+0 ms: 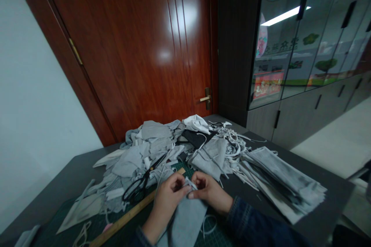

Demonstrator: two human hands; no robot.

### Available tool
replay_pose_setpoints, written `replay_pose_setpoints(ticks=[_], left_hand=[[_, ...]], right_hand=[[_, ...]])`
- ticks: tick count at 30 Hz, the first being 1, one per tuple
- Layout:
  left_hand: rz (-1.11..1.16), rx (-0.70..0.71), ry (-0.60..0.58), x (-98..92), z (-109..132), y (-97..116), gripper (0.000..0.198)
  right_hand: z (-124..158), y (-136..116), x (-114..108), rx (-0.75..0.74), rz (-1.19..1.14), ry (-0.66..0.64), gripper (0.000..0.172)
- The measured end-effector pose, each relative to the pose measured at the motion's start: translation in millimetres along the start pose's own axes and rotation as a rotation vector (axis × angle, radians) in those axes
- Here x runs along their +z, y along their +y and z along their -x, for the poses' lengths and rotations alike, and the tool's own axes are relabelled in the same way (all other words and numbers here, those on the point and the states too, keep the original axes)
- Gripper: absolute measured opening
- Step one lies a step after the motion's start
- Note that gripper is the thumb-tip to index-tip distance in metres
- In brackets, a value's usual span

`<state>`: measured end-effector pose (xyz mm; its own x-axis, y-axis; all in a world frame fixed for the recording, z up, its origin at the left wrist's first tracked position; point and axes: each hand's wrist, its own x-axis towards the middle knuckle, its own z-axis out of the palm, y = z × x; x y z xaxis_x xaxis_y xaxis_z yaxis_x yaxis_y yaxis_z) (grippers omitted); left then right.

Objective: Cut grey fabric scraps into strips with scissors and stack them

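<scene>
Both of my hands meet at the front middle of the table, pinching the top edge of a grey fabric piece [189, 216]. My left hand [171, 193] grips the edge between thumb and fingers. Close beside it, my right hand [208, 191] pinches the same edge, thumbs nearly touching. The cloth hangs down toward me over a green cutting mat [217, 235]. What lies between the fingertips is too small to make out. Left of my hands are black-handled scissors [142, 185] and a wooden ruler [124, 218], which runs partly behind my left wrist.
A heap of grey fabric pieces [130, 158] covers the table's back left. Tangled grey cords [234, 142] lie right of it, near a black cloth [198, 138]. A stack of folded grey fabric [286, 177] sits at the right. A brown door [130, 54] and a glass-fronted cabinet [290, 46] stand behind.
</scene>
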<state>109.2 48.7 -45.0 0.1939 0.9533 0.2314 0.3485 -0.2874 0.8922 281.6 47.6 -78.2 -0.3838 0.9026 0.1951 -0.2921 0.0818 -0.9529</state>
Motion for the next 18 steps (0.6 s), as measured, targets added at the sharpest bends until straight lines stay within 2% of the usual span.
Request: replay_pose_setpoints(ticks=[3,9,18], left_hand=[[0.053,-0.004,0.031,-2.1,0.4,7.7,0.018],[0.188,-0.032,-0.025,-0.5,0.8,11.7,0.017],[0.004,-0.014,-0.034,-1.1,0.0,3.6,0.015]], right_hand=[[-0.5,-0.7,-1.7,-0.002,-0.001,-0.018,0.063],[-0.6,2.6,-4.5,-0.013,-0.009,-0.061,0.061],[-0.1,1.6,-6.9,-0.01,0.057,-0.092,0.056]])
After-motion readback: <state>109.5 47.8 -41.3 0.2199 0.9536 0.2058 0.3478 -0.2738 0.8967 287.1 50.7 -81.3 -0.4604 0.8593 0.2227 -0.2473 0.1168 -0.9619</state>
